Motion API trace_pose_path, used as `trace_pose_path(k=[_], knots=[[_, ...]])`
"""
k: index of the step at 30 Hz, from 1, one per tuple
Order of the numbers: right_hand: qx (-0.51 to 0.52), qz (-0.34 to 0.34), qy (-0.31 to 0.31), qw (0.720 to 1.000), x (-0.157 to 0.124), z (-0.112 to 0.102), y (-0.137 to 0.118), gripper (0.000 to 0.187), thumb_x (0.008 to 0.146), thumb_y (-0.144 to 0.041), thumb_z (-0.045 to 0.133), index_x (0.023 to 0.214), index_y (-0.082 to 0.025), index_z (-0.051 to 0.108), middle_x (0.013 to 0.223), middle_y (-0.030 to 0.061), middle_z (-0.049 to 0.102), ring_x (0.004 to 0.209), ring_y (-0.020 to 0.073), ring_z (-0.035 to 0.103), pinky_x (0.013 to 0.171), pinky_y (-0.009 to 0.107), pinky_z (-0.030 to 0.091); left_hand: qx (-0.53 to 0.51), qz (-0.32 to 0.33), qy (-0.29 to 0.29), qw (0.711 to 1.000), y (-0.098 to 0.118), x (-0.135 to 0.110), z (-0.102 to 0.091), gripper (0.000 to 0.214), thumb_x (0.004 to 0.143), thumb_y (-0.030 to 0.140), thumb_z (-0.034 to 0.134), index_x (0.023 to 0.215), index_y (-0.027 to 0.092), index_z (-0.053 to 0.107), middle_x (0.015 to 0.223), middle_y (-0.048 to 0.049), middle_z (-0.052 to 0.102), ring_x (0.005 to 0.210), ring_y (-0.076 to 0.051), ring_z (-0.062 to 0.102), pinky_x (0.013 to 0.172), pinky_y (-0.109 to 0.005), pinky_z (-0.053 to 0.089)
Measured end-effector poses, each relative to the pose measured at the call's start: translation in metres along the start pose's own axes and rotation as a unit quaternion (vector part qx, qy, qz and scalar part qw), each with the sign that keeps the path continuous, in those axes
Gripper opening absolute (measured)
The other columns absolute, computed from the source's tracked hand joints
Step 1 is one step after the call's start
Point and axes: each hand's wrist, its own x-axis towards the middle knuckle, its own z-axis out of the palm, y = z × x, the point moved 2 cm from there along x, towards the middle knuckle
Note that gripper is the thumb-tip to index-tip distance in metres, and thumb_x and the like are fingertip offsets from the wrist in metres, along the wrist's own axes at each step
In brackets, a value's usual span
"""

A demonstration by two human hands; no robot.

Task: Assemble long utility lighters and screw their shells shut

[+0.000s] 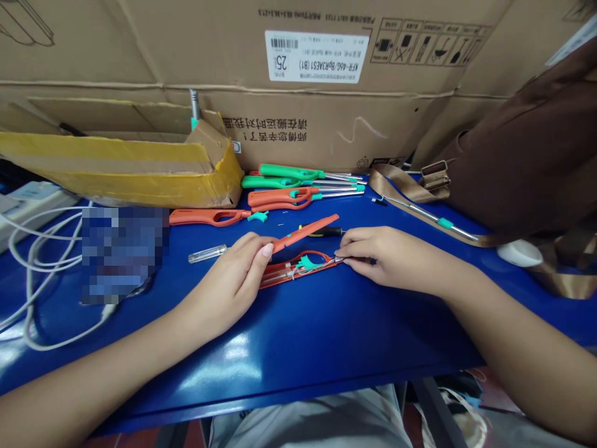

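Observation:
My left hand (237,274) is closed, thumb and fingers pinching one end of a loose orange lighter casing half (310,228), tilted above the table. Below it lies an opened orange gas lighter (321,266), its inside showing a teal trigger (306,262), a clear tube and a white wire. Fingertips of my right hand (385,255) pinch the front end of the opened lighter, where a bit of metal shows. Whatever else they grip there is hidden. Behind the casing half lies a black and yellow screwdriver (321,231), partly covered.
Several green and orange lighters (284,198) are piled behind, with another orange lighter (205,216) to their left. A metal lighter tube (441,221) lies right, near a strap and brown bag (522,143). A clear-handled tool (208,253), yellow-taped box (116,171) and white cables (30,292) are left.

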Motion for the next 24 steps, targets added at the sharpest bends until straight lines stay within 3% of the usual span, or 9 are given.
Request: trace_pose_path(k=[13, 20, 24], knots=[[0.092, 0.021, 0.037, 0.995, 0.0064, 0.0061, 0.0077, 0.013, 0.096, -0.016, 0.064, 0.088, -0.018, 0.074, 0.089, 0.0038, 0.071, 0.082, 0.0172, 0.066, 0.076, 0.028, 0.047, -0.021, -0.004, -0.003, 1.0, -0.0031, -0.0001, 0.0015, 0.04, 0.11, 0.039, 0.031, 0.116, 0.015, 0.063, 0.099, -0.0056, 0.06, 0.092, -0.02, 0.058, 0.089, -0.033, 0.045], [0.036, 0.021, 0.019, 0.999, 0.0068, 0.0062, 0.0045, 0.018, 0.099, -0.019, 0.06, 0.089, -0.018, 0.076, 0.096, 0.0051, 0.072, 0.084, 0.0176, 0.067, 0.078, 0.029, 0.047, -0.027, -0.008, -0.006, 1.0, -0.0023, 0.0007, 0.0019, 0.041, 0.11, 0.039, 0.031, 0.116, 0.015, 0.064, 0.102, -0.0065, 0.062, 0.096, -0.021, 0.06, 0.091, -0.036, 0.045], [0.057, 0.031, 0.012, 0.998, 0.0039, 0.0027, 0.0026, 0.017, 0.099, -0.022, 0.061, 0.093, -0.019, 0.076, 0.098, 0.0051, 0.073, 0.086, 0.0178, 0.067, 0.079, 0.029, 0.047, -0.016, -0.013, -0.001, 1.0, -0.0027, 0.0011, 0.002, 0.041, 0.11, 0.04, 0.032, 0.116, 0.015, 0.064, 0.102, -0.0068, 0.063, 0.096, -0.022, 0.061, 0.091, -0.035, 0.046]])
